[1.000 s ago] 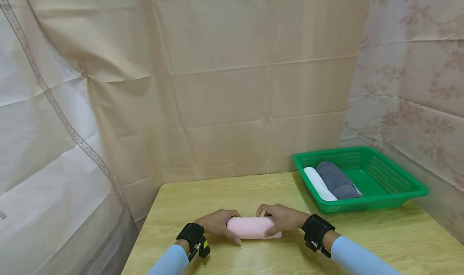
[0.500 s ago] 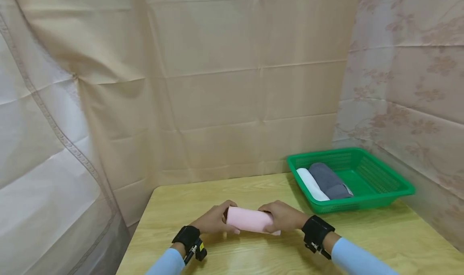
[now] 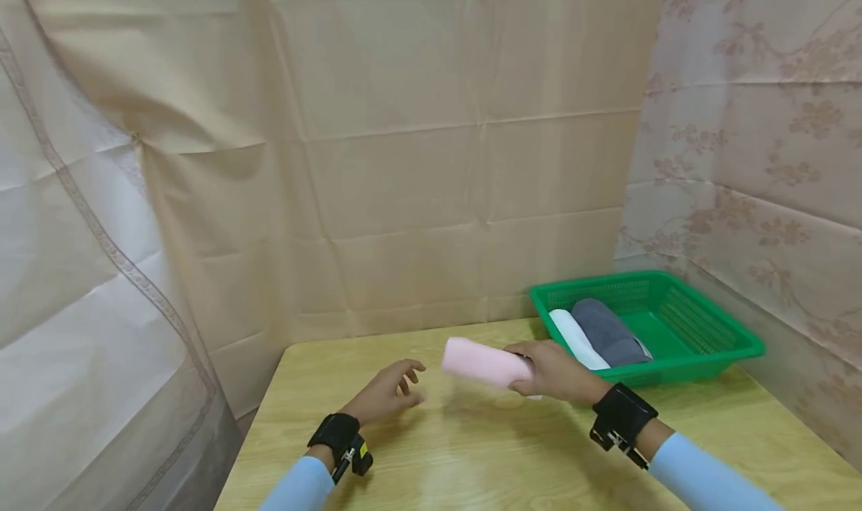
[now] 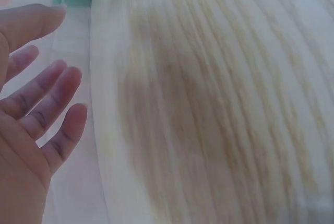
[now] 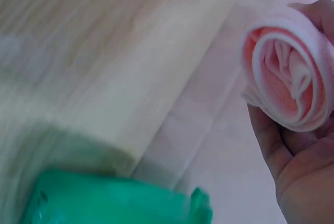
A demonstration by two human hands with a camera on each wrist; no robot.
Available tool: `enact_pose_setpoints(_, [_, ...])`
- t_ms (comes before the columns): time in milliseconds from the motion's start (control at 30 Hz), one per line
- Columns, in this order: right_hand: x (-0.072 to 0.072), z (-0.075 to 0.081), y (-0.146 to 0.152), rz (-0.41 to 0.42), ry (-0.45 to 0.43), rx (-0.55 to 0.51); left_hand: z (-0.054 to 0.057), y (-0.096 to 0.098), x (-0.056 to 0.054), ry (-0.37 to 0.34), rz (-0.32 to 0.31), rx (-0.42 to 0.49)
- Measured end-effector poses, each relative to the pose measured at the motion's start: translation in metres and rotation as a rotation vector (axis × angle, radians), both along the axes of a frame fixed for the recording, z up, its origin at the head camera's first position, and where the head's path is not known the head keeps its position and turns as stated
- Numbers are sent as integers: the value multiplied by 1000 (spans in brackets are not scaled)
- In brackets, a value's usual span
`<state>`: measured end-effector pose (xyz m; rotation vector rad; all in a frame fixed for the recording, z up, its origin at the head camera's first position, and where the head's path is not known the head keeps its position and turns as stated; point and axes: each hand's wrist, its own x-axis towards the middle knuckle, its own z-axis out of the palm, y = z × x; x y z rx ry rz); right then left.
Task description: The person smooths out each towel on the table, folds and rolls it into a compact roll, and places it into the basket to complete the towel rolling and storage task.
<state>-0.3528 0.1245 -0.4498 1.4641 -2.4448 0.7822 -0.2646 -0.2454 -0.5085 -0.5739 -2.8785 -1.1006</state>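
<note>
A rolled pink towel [image 3: 481, 363] is held up over the table by my right hand [image 3: 559, 372], which grips its right end. In the right wrist view the towel's spiral end [image 5: 287, 78] faces the camera, thumb on one side and fingers on the other. My left hand [image 3: 385, 395] is apart from the towel, to its left above the table; its fingers are loosely bent and hold nothing, as the left wrist view also shows [image 4: 36, 93]. In the green basket [image 3: 700, 365], right of my right hand, lie a rolled white towel [image 3: 578, 339] and a rolled grey towel [image 3: 609, 333].
The light wooden table [image 3: 438, 466] carries the basket at its back right. A beige cloth [image 3: 404, 159] hangs behind the table, and a flowered cloth [image 3: 774, 159] hangs along the right side.
The pink towel has been lifted off the table, and my right hand has carried it up and to the right. My left hand has let go of it and drawn back left.
</note>
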Motion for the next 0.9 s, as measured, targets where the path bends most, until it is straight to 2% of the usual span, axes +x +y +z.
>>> enact_pose_setpoints(167, [-10,1,19,-103,-10,-55,-5,-8,4,27,33,-11])
enact_pose_setpoints(367, [-13,-4,36,-139,-55,-92,-8,-11,10,14,47,-6])
enact_pose_setpoints(533, [-11,1,47,-174,-18,-92,-10,-11,13,15,34,-25])
enact_pose_setpoints(733, [-17,9,58,-233,27,-94,-8,-13,14,33,33,-33])
enact_pose_setpoints(900, [-23,15,63,-268,33,-112,-5,2,9,27,7,-34])
